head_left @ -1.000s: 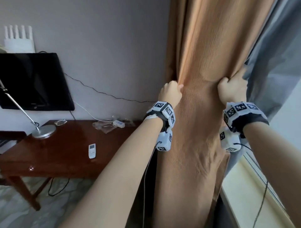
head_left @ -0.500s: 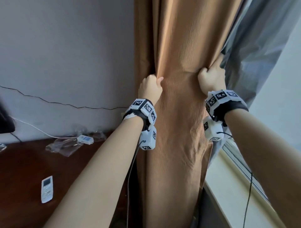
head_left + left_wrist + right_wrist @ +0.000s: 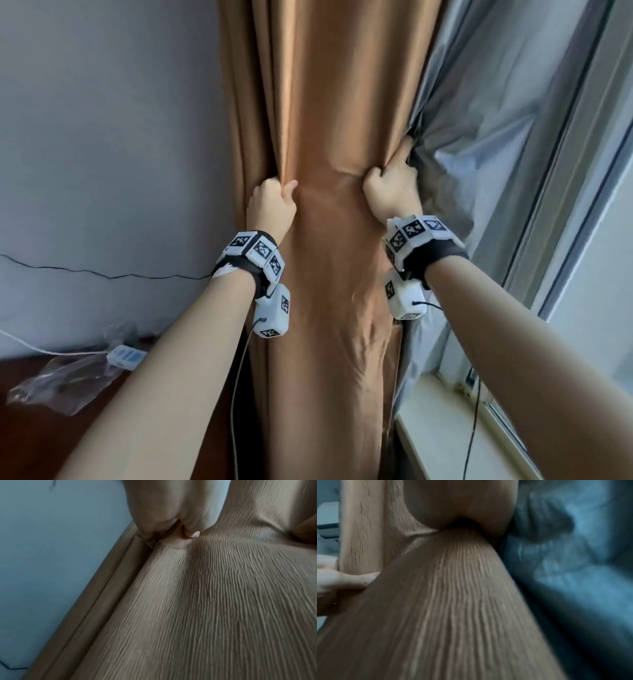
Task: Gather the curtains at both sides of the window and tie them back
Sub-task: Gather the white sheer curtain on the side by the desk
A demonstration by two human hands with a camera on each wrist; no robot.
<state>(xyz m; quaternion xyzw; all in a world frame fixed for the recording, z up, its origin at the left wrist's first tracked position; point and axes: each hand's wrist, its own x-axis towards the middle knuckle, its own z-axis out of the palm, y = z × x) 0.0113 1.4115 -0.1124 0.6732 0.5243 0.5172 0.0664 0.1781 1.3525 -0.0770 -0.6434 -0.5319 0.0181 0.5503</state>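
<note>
A tan ribbed curtain [image 3: 329, 102] hangs bunched in the corner beside the window, with a grey lining [image 3: 479, 113] behind its right edge. My left hand [image 3: 272, 202] grips the curtain's left folds, thumb lying on the front. My right hand [image 3: 390, 186] grips the right edge where tan cloth meets lining. The cloth between the hands is pulled taut. In the left wrist view my left hand [image 3: 175, 524] pinches the curtain [image 3: 214, 601]. The right wrist view shows the curtain [image 3: 462, 595] drawn into my right hand [image 3: 467, 513], its fingers hidden.
A grey wall [image 3: 102, 137] with a thin black cable [image 3: 102, 274] lies to the left. Below it a dark wooden table [image 3: 113, 394] holds a clear plastic bag [image 3: 65, 380] and a white power strip [image 3: 126, 356]. The window frame [image 3: 561, 205] and sill [image 3: 445, 428] are at the right.
The view has swung right and closer to the curtain, so the monitor, lamp and remote have left the frame. Both hands keep their grip on the curtain, a little nearer to each other.
</note>
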